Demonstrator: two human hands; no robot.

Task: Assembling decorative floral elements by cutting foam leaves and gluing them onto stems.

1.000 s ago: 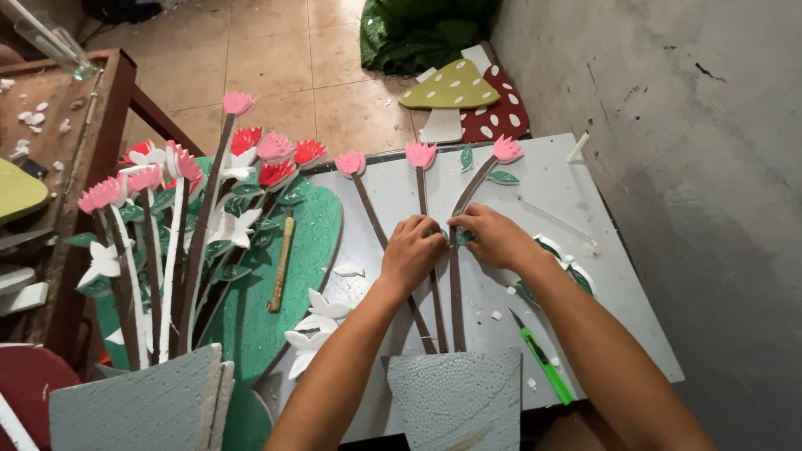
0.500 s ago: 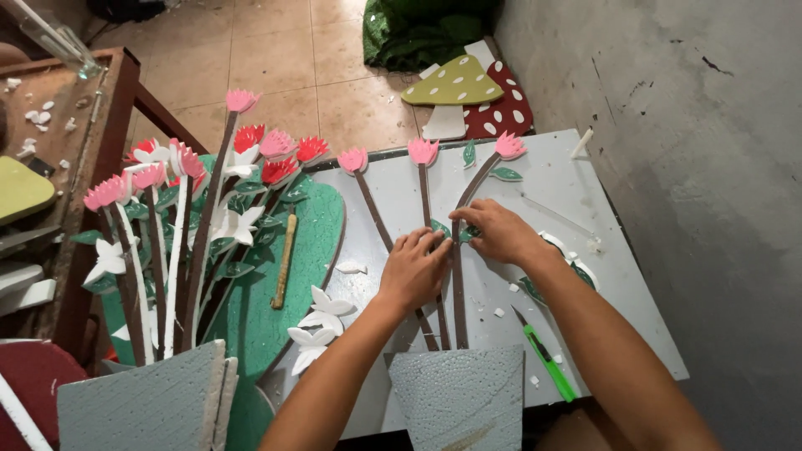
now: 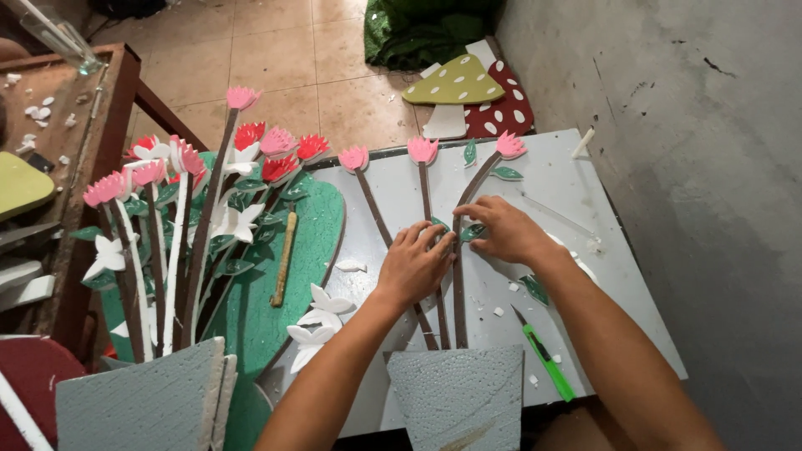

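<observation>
Green craft knife [image 3: 544, 355], foam mushrooms [image 3: 462, 90]

We reach both bare forearms forward. Our left hand [image 3: 415, 266] lies palm down, fingers together and flat. Just beside it, our right hand [image 3: 501, 231] curls, fingertips [image 3: 464, 210] bent toward the left grip.

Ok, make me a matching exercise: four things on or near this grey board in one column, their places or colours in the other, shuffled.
Things:
1. utility knife
2. mushroom cutouts
3. white flower cutout
4. left hand

Places or colours:
A. on the floor beyond the board
B. pressed on the brown stems
C. green, near the right forearm
D. at the green oval's edge

Pairs: 1-C, 2-A, 3-D, 4-B
</observation>
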